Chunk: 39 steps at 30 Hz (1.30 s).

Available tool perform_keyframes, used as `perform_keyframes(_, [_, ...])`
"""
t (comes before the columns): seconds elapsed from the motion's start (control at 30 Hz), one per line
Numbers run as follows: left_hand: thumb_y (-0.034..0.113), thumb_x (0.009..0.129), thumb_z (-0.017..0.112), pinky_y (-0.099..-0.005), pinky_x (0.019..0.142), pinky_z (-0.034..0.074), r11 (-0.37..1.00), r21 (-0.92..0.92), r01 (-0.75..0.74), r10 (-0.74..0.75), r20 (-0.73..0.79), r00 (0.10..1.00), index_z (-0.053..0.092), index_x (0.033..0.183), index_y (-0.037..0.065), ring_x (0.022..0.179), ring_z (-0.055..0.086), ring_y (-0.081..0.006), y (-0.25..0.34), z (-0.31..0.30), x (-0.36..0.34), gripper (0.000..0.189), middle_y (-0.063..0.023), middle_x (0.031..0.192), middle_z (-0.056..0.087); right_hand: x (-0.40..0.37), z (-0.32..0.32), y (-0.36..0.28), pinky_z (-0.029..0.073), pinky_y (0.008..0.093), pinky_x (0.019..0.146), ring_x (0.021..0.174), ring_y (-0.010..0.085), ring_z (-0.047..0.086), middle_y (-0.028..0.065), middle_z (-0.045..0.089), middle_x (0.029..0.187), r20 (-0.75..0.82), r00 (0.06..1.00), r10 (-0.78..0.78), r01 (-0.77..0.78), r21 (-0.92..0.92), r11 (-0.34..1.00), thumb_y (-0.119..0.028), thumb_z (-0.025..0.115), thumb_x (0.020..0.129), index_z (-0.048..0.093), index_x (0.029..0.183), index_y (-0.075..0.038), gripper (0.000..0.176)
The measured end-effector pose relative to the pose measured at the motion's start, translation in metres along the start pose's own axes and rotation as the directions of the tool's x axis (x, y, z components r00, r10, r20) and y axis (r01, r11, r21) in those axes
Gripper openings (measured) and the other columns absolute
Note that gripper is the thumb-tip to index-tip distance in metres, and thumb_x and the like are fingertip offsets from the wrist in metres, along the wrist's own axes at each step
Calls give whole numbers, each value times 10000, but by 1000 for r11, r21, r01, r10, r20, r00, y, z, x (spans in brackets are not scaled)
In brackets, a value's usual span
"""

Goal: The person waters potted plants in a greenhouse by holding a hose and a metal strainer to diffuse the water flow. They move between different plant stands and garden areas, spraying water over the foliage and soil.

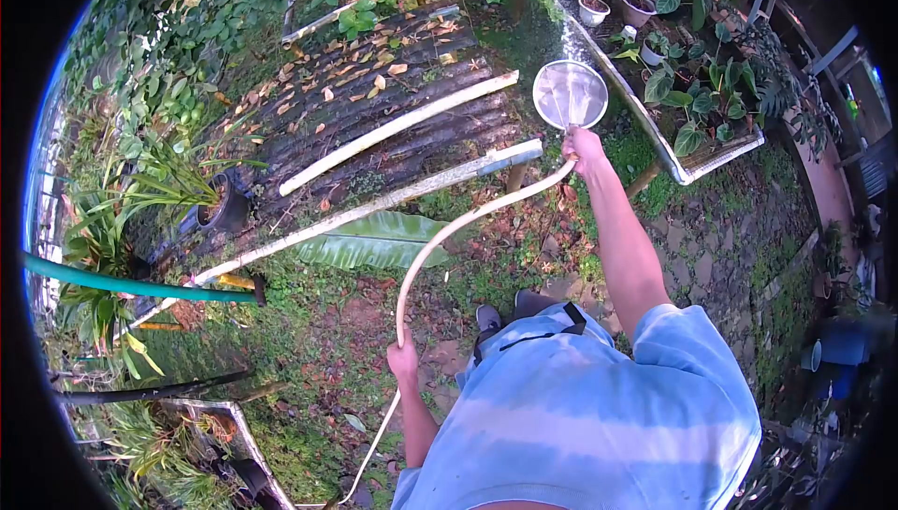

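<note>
A pale garden hose (456, 225) curves from my left hand up to my right hand. My right hand (584, 149), arm stretched forward, is closed around the hose's end, just below a wide round watering head (570, 94). Water (567, 23) sprays from this head toward the far side. Lower down, my left hand (403, 360) is wrapped round the hose's middle, and the rest trails behind my left forearm to the ground.
Dark corrugated sheets (374, 103) littered with dry leaves lie ahead left, with pale poles (402, 131) across them. A potted plant (224, 203) and a green pipe (140, 278) are at left. Potted plants (692, 98) stand behind a pale frame (636, 94) at right.
</note>
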<state>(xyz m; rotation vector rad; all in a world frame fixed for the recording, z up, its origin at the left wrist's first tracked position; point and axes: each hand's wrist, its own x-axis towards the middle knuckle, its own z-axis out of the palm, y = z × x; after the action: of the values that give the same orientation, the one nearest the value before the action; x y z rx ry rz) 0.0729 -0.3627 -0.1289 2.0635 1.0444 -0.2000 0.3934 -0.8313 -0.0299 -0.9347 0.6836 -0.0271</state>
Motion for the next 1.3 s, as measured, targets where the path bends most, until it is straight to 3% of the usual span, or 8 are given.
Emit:
perform_keyframes(0.17, [631, 868, 558, -444, 640, 448, 999, 31, 23, -28, 151, 988, 609, 699, -65, 640, 586, -267, 43, 8, -23, 718, -175, 641, 589, 5, -16, -8, 254, 208, 354, 430, 66, 296, -26, 334, 618, -40, 998, -41, 45, 130, 990, -50, 400, 973, 412, 868, -47, 106])
perform_keyframes(0.43, [645, 897, 502, -432, 579, 423, 988, -136, -77, 106, 222, 969, 538, 596, -32, 552, 526, -221, 121, 77, -58, 742, -115, 534, 509, 30, -32, -45, 288, 213, 369, 439, 70, 330, -22, 364, 618, 155, 986, 55, -90, 229, 969, -32, 426, 957, 462, 877, -8, 91])
perform_keyframes(0.63, [582, 906, 547, -389, 578, 401, 980, -186, -67, 114, 253, 961, 530, 664, -10, 591, 471, -167, 155, 145, -92, 640, -59, 588, 497, 59, -72, -95, 272, 180, 356, 444, 36, 328, -41, 368, 627, 345, 927, 149, -235, 223, 946, -53, 442, 983, 452, 897, -32, 88])
perform_keyframes(0.77, [564, 872, 607, -381, 597, 445, 995, -83, -49, 56, 88, 995, 599, 653, -17, 595, 554, -171, 127, 175, -100, 621, -92, 577, 566, 81, -122, -143, 275, 191, 349, 435, 42, 327, -45, 351, 605, 247, 968, 30, -57, 103, 993, -90, 454, 981, 453, 935, -52, 60])
perform_keyframes(1.0, [470, 844, 654, -417, 660, 492, 964, 213, -158, 164, -13, 986, 723, 835, 65, 689, 676, -324, 118, 203, -171, 411, -180, 705, 661, 113, -190, -196, 334, 247, 389, 460, 92, 376, 1, 390, 626, 198, 977, -78, 93, -66, 994, -197, 462, 1012, 472, 1074, -53, 158])
perform_keyframes(1.17, [447, 818, 686, -421, 647, 497, 938, 192, -288, 266, 131, 955, 728, 818, 82, 689, 672, -328, 163, 236, -209, 368, -174, 693, 657, 112, -185, -194, 308, 231, 391, 460, 75, 345, -25, 364, 614, 283, 956, -76, 128, -170, 977, -256, 456, 1027, 470, 1064, -102, 159])
perform_keyframes(1.27, [557, 813, 666, -418, 653, 494, 905, 206, -372, 298, 315, 901, 719, 811, 70, 673, 656, -323, 257, 248, -256, 490, -170, 679, 646, 93, -172, -175, 316, 245, 393, 451, 78, 338, -30, 365, 610, 347, 934, -87, 169, -214, 962, -252, 443, 1031, 448, 1046, -120, 133])
perform_keyframes(1.3, [560, 834, 654, -391, 619, 479, 886, 184, -426, 346, 351, 870, 719, 817, 50, 631, 618, -258, 280, 254, -269, 514, -134, 650, 628, 80, -168, -169, 320, 247, 393, 448, 79, 339, -30, 367, 608, 373, 925, -75, 173, -237, 956, -256, 441, 1031, 442, 1035, -120, 136])
